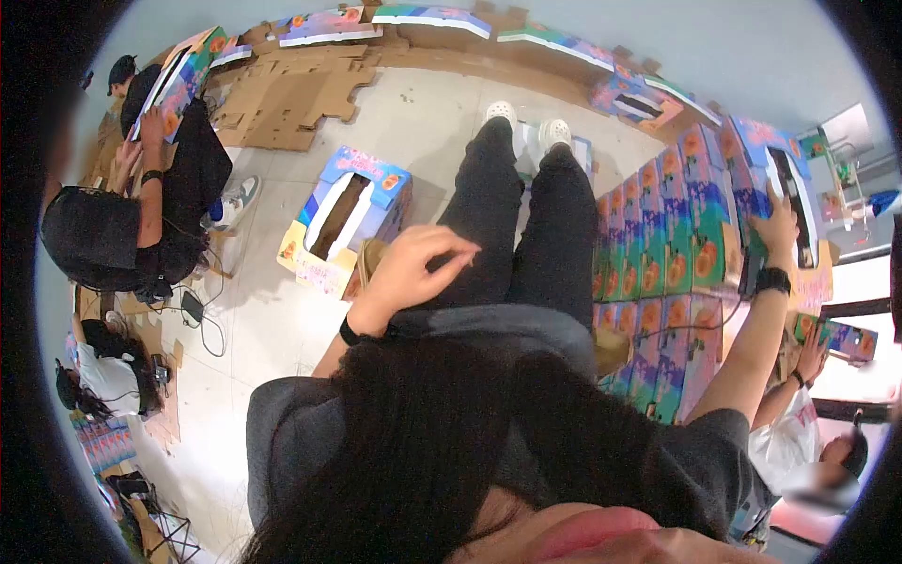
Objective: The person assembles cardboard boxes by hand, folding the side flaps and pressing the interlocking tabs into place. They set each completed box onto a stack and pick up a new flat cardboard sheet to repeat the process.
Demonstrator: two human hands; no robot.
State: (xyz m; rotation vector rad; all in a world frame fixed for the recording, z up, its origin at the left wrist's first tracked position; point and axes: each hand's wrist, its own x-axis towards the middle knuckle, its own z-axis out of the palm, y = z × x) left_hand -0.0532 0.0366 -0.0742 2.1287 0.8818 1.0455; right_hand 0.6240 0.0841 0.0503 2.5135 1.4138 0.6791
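Note:
My left hand (418, 268) is over my left thigh, fingers curled with the tips close to the thumb, and I see nothing in it. Out to my right, my right hand (778, 230) grips a colourful printed cardboard box (752, 150) at its long top opening, with the fingers at the white edge. That box stands against a tall stack of similar printed boxes (648, 226). On the floor near my left hand is another printed box (362, 188), with a long white-edged opening facing up.
Flattened brown cardboard (282, 99) lies on the floor ahead to the left. More printed boxes (554, 42) line the wall. A person (141, 226) at left handles a box (178, 85); another person (799, 432) at right holds a box (850, 340). A cable (211, 329) lies on the floor.

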